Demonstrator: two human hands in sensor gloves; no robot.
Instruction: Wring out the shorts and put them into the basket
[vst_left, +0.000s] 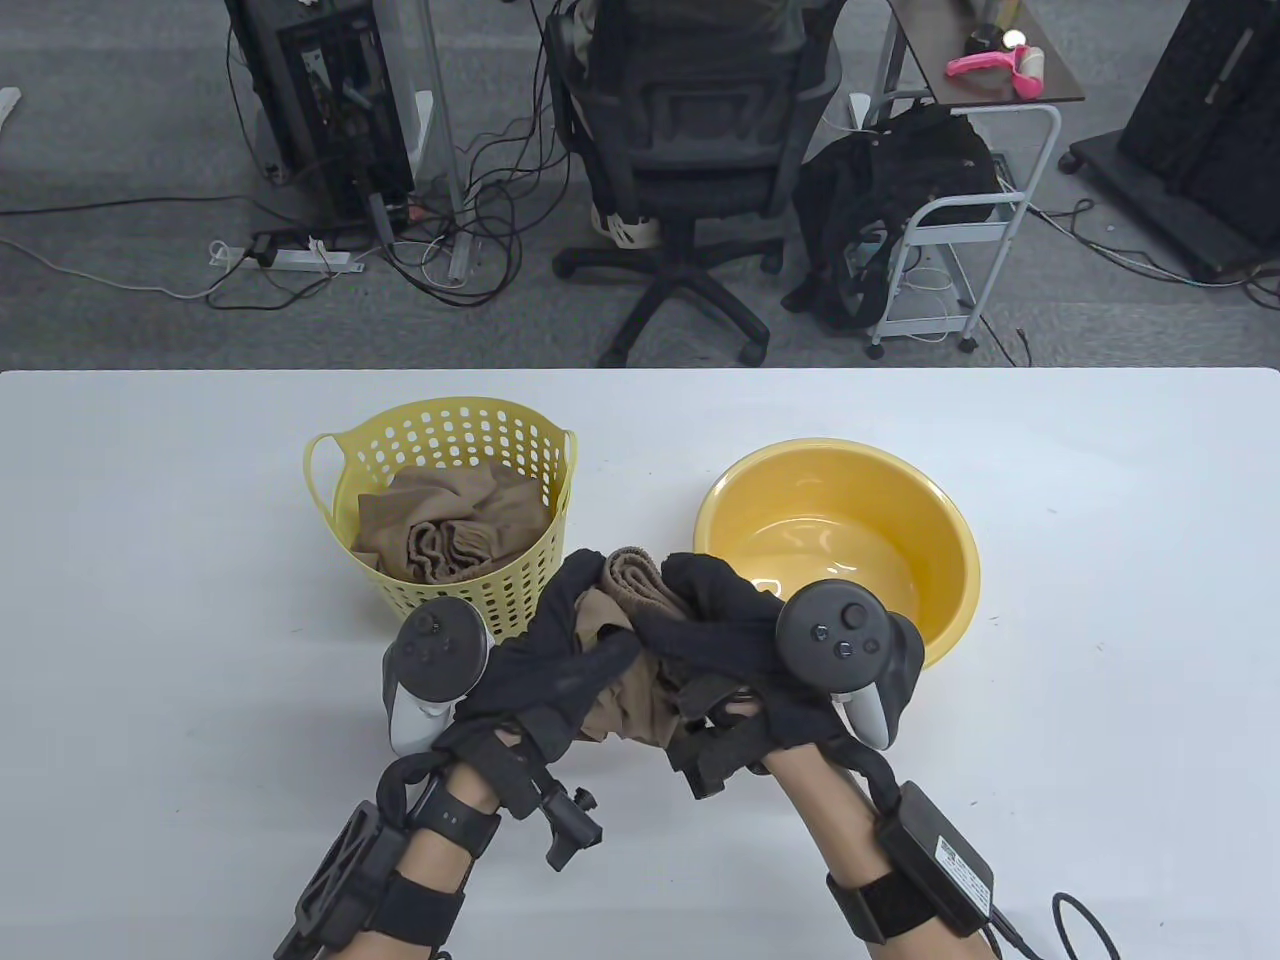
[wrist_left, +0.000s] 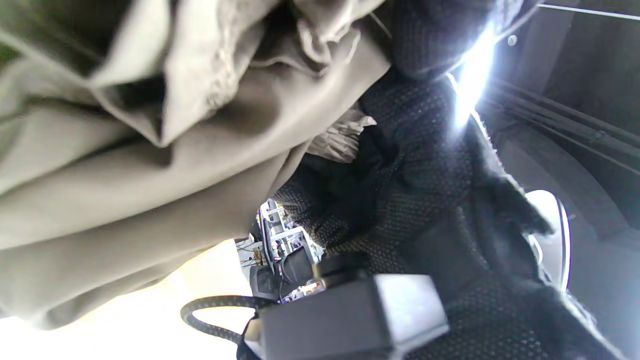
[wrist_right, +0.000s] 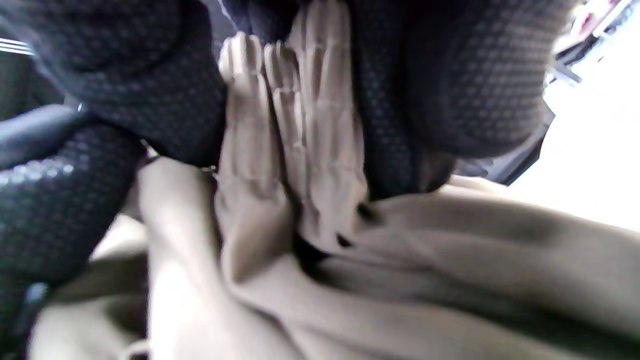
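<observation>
Both hands' grip (vst_left: 640, 650) clenched round shorts (vst_left: 625, 700); basket (vst_left: 520, 590) holds tan garment (vst_left: 440, 530); basin (vst_left: 930, 530).

Black mesh-gloved hands (vst_left: 640, 660), grey trackers (vst_left: 435, 650), wrist straps (vst_left: 880, 905).

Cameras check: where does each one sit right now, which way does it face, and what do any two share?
Table view: above the table, facing down and outward; left hand and right hand grip the shorts between basket and basin.
Left wrist view: below the shorts, looking up; gloved fingers alongside.
Right wrist view: close against the shorts, fingers around them.
Shared: all show the shorts gripped.
</observation>
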